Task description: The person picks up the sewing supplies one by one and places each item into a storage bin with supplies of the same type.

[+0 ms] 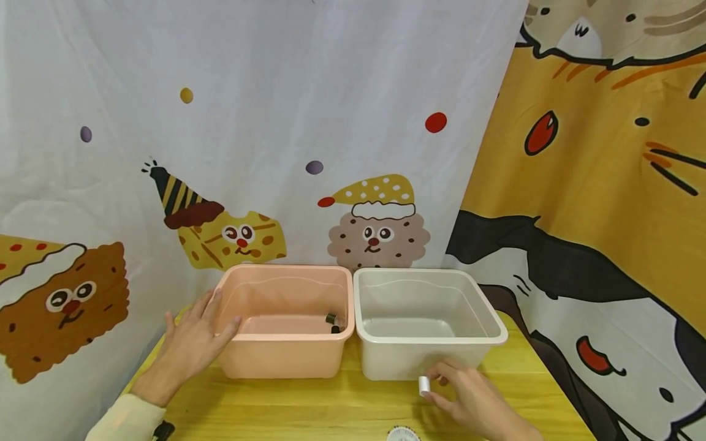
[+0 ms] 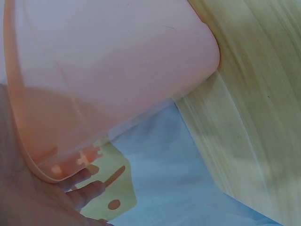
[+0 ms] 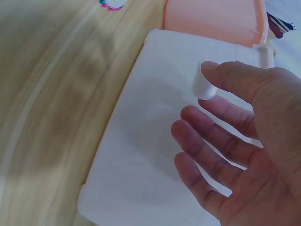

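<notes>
In the head view, my left hand [image 1: 193, 340] rests at the left side of the pink plastic bin [image 1: 281, 358], its fingers fairly straight. The left wrist view shows fingers [image 2: 87, 193] just outside the bin's rim. My right hand [image 1: 471, 395] pinches a small white cylinder [image 1: 424, 386] between thumb and index finger, in front of the off-white bin [image 1: 419, 361]. In the right wrist view the white cylinder [image 3: 203, 87] hangs by the bin's wall, with the other fingers spread. Two small dark-ended items [image 1: 331, 318] lie in the pink bin's right end; their kind is unclear.
Both bins stand side by side on a yellow wood-grain table [image 1: 287, 410]. A round white item with a patterned edge [image 1: 403, 434] lies at the front, partly cut off. Behind hangs a cartoon-printed cloth [image 1: 248, 92].
</notes>
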Available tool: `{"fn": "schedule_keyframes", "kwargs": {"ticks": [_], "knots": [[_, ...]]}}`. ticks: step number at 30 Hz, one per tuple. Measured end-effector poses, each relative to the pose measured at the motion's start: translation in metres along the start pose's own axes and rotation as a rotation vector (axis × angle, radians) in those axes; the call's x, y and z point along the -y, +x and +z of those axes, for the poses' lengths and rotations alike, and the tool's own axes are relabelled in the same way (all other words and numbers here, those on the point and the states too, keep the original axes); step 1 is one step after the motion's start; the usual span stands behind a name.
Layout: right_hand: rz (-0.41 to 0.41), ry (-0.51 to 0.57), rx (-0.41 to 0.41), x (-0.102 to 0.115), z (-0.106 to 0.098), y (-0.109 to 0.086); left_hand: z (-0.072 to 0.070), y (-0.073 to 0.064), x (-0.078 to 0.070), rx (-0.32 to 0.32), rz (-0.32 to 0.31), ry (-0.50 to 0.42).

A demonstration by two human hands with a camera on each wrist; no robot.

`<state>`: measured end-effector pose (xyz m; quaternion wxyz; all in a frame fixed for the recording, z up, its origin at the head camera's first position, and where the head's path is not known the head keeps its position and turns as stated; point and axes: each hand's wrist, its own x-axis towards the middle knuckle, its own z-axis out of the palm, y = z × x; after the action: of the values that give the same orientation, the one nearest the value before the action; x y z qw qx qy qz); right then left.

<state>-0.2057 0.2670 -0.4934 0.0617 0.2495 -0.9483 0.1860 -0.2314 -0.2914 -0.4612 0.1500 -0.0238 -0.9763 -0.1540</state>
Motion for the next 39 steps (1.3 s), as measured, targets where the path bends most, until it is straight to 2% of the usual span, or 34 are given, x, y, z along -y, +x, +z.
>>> {"fn": "schedule_keyframes", "kwargs": {"ticks": [8,15,21,28,35,39], "knots": [[-0.056,0.016,-0.014,0.015,-0.005,0.005,0.0,0.001,-0.001,0.022,-0.01,-0.004],[-0.07,0.077,0.016,0.028,-0.008,0.013,0.0,0.002,0.0,0.013,-0.001,0.004],[-0.151,0.09,-0.059,0.039,-0.009,0.017,0.001,0.003,0.0,0.01,0.004,0.014],[-0.165,0.122,-0.032,0.048,-0.01,0.021,0.002,0.002,0.001,0.016,-0.003,0.013],[-0.236,0.093,-0.113,0.055,-0.01,0.027,0.0,0.002,0.0,0.017,-0.005,0.0],[-0.26,0.1,-0.124,0.06,-0.011,0.031,0.001,0.002,0.001,0.022,-0.011,-0.003]]}}
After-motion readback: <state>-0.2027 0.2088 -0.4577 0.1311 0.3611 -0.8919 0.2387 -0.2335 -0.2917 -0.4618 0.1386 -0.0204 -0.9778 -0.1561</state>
